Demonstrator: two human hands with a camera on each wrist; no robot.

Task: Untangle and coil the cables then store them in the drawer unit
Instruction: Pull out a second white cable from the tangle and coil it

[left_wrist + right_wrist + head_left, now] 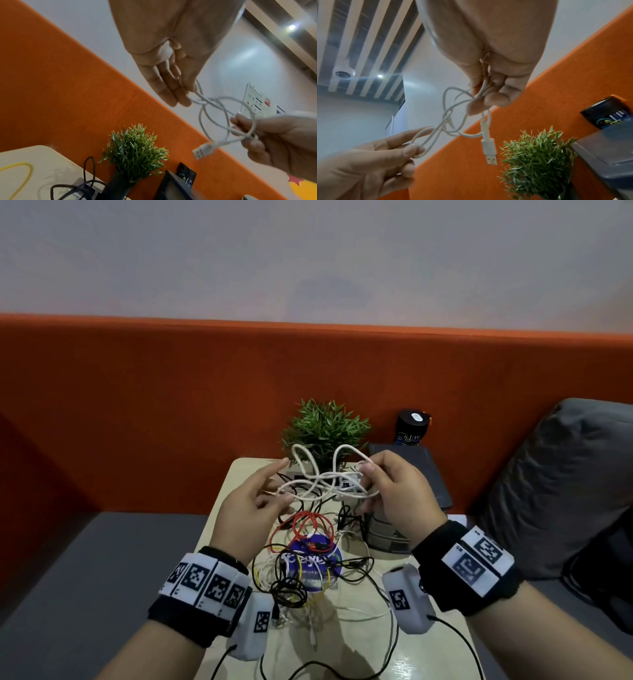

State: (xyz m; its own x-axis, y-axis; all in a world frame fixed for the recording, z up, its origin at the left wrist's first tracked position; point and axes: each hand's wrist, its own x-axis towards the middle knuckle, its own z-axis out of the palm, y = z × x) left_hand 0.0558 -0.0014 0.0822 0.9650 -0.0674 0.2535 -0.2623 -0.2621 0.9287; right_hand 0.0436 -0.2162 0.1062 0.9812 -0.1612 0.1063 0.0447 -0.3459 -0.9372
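Observation:
Both hands are raised over the small beige table with a white USB cable strung in loose crossing loops between them. My right hand pinches the cable a little above its USB plug, which hangs free. My left hand has its fingers nearly straight, and a loop of the white cable is caught between thumb and fingertips. Below the hands lies a tangle of red, black, yellow and white cables. The dark grey drawer unit stands at the table's right, behind my right hand.
A potted artificial plant and a black canister stand at the back of the table against the orange partition. A blue round sticker lies under the tangle. A grey cushion sits to the right.

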